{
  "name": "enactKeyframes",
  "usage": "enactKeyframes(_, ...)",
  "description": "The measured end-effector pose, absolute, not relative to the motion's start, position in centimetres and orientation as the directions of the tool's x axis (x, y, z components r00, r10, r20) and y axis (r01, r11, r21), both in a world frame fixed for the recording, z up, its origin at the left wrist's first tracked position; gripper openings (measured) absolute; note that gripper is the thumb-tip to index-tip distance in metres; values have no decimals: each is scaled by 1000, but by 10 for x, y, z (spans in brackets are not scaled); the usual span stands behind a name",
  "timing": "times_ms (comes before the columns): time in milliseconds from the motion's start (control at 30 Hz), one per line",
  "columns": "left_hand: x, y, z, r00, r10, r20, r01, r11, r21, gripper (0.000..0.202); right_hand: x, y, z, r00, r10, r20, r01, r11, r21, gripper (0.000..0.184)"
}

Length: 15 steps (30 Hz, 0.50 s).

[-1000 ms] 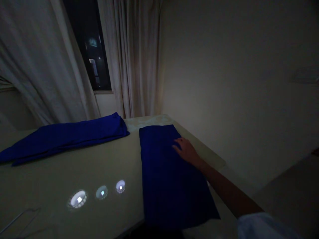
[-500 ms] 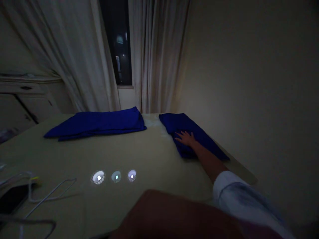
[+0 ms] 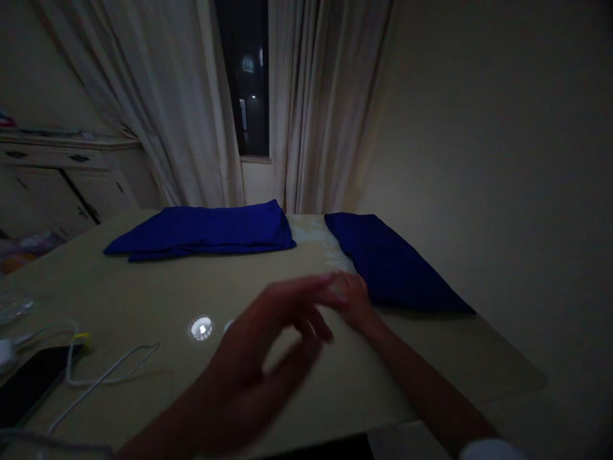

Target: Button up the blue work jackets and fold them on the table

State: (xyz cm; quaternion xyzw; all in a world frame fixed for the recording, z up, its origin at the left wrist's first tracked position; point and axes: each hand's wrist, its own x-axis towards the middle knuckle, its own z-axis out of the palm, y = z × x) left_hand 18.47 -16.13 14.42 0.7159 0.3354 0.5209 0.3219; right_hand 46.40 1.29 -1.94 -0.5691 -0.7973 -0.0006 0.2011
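Two folded dark blue cloths lie on a pale table (image 3: 158, 287). One blue cloth (image 3: 205, 230) lies flat at the far side, and the other (image 3: 387, 262) lies at an angle to its right. My right hand (image 3: 354, 297) rests on the table, just beside the near edge of the right cloth, and holds nothing. Blurred by motion, my left hand (image 3: 268, 338) crosses from the lower left, its fingertips reaching my right hand. Its fingers are apart and it holds nothing.
A black phone (image 3: 31, 380) and a white cable (image 3: 110, 365) lie at the table's left front. A round light reflection (image 3: 201, 329) shows on the tabletop. A wall runs along the right side, with a cabinet (image 3: 62, 172) and curtains behind.
My right hand has come off the right blue cloth onto the table. My left hand has entered the view over the table. The view has turned left.
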Motion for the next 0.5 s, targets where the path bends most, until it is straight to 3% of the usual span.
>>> enactKeyframes(100,169,-46,107,140,869,475,552,-467,691,31,458,1,-27,-323,907,271,910,376,-176,55)
enactKeyframes(167,147,23,78,31,934,357,862,-206,463,41,457,2,-26,-249,918,309,942,304,-143,56)
enactKeyframes(267,114,87,44,-56,950,307,934,-58,352,54,461,8,-17,-101,919,382,983,151,-104,50)
enactKeyframes(400,88,114,17,-107,963,246,988,76,135,58,481,13,5,-73,875,479,991,118,-65,41)
enactKeyframes(500,81,122,9,-102,965,240,992,80,98,54,500,13,13,6,812,584,992,68,-104,46)
